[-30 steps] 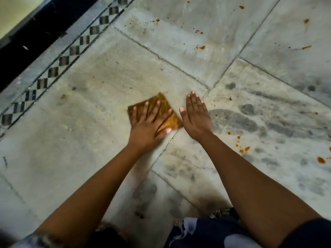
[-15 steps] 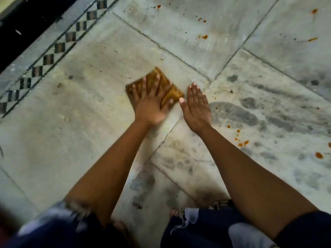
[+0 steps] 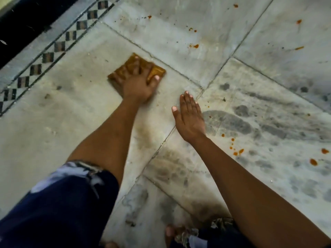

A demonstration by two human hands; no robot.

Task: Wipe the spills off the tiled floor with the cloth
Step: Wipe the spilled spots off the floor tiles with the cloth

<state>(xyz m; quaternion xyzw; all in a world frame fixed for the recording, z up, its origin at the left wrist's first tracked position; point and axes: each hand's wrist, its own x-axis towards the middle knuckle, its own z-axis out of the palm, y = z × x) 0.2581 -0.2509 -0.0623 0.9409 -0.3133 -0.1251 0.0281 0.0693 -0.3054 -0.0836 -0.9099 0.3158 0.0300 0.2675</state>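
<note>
Head view looks down on the tiled floor [image 3: 71, 126]. The left grip [image 3: 138, 85] lies flat on the cloth [image 3: 156, 71], fingers spread and straight, pressing it down without clasping it. The brown-orange cloth sits left of centre, beside a tile joint. The right grip [image 3: 189, 119] rests palm-down on the floor, fingers straight, near the cloth but apart from it. Orange spills [image 3: 237, 152] dot the tiles to its right and farther off.
</note>
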